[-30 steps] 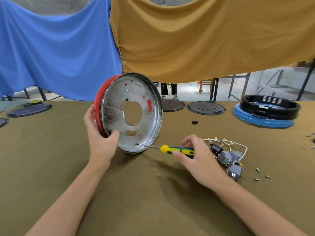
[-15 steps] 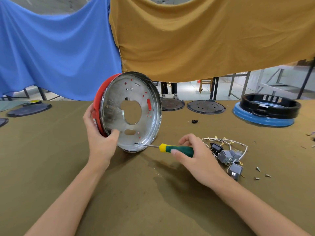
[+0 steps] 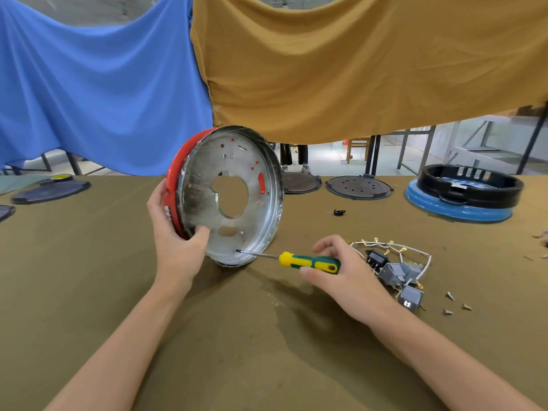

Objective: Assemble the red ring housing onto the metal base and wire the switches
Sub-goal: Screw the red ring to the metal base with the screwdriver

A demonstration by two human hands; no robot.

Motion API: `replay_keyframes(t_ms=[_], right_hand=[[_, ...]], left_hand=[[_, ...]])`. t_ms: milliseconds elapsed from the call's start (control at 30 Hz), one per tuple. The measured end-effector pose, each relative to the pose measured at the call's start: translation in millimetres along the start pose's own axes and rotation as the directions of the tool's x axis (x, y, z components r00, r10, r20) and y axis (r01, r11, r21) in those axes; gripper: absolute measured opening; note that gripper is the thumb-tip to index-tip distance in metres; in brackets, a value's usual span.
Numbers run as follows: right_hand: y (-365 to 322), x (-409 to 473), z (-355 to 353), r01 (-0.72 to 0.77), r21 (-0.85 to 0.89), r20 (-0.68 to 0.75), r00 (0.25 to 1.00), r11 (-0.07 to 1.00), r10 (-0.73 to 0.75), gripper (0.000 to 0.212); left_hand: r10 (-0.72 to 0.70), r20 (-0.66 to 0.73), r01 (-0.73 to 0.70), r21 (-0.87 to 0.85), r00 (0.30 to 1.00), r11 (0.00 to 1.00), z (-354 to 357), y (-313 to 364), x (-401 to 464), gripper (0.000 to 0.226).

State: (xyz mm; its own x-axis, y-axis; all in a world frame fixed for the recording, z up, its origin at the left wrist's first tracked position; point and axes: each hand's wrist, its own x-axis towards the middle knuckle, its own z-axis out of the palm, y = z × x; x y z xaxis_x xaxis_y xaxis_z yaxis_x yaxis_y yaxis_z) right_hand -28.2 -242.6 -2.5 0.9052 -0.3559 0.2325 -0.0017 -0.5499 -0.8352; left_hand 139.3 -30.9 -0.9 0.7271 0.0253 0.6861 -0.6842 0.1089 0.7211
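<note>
With the metal base [image 3: 234, 197] and red ring housing [image 3: 178, 179] gripped on edge on the table by the left hand [image 3: 175, 244], the screwdriver [image 3: 296, 259] pinched in the right hand [image 3: 341, 274] should be kept square and pressed firmly while turned.

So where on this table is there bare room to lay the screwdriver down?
Bare cloth lies between the two forearms, in front of the metal base, and also left of the left hand, toward the dark lids. It is crowded beside the right hand: switches and wires, then loose screws.
</note>
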Motion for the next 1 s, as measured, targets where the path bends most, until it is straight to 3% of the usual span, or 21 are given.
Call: replay_keyframes(t_ms=[133,333,400,533,600,700,867,933,1000], right_hand=[[-0.3,-2.1,-1.7,0.076,-0.06,-0.078,0.994,0.995,-0.081,0.015],[0.7,-1.6,1.8,-0.166,0.066,0.036,0.986,0.984,0.163,0.034],[-0.2,-1.1,1.0,-0.176,0.114,0.043,0.984,0.978,0.172,0.032],[-1.1,-2.6,2.8,0.045,-0.103,-0.007,0.999,0.994,-0.046,0.023],[-0.3,-2.6,3.5,0.095,-0.11,-0.056,0.993,0.989,-0.102,0.018],[0.5,-1.5,-0.9,-0.028,-0.045,-0.056,0.998,0.999,0.026,0.016],[2.6,-2.0,3.9,-0.265,0.242,0.132,0.962,0.933,0.239,0.03],[0.2,-1.6,3.9,-0.269,0.278,0.13,0.962,0.922,0.242,0.028],[-0.7,-1.5,1.2,-0.143,0.115,0.051,0.989,0.983,0.138,0.023]], left_hand=[[0.008,0.015,-0.008,0.01,1.0,1.0,-0.7,1.0,-1.6,0.086],[0.038,0.052,-0.039,0.031,0.998,0.999,1.0,0.4,-1.7,0.086],[0.023,0.034,-0.024,0.023,0.999,0.999,-1.1,-0.8,-0.9,0.086],[-0.041,-0.037,0.04,-0.013,0.998,0.999,-3.8,-2.3,2.7,0.085],[-0.023,-0.015,0.023,-0.002,1.0,1.0,-2.8,-1.7,1.4,0.085],[0.035,0.048,-0.036,0.02,0.998,0.999,0.1,0.9,-3.1,0.085],[0.05,0.069,-0.052,0.019,0.996,0.998,2.3,2.9,-3.4,0.085],[0.046,0.061,-0.047,0.018,0.997,0.999,1.5,2.8,-3.4,0.085],[0.021,0.034,-0.021,0.008,0.999,1.0,-0.4,0.7,-1.8,0.085]])
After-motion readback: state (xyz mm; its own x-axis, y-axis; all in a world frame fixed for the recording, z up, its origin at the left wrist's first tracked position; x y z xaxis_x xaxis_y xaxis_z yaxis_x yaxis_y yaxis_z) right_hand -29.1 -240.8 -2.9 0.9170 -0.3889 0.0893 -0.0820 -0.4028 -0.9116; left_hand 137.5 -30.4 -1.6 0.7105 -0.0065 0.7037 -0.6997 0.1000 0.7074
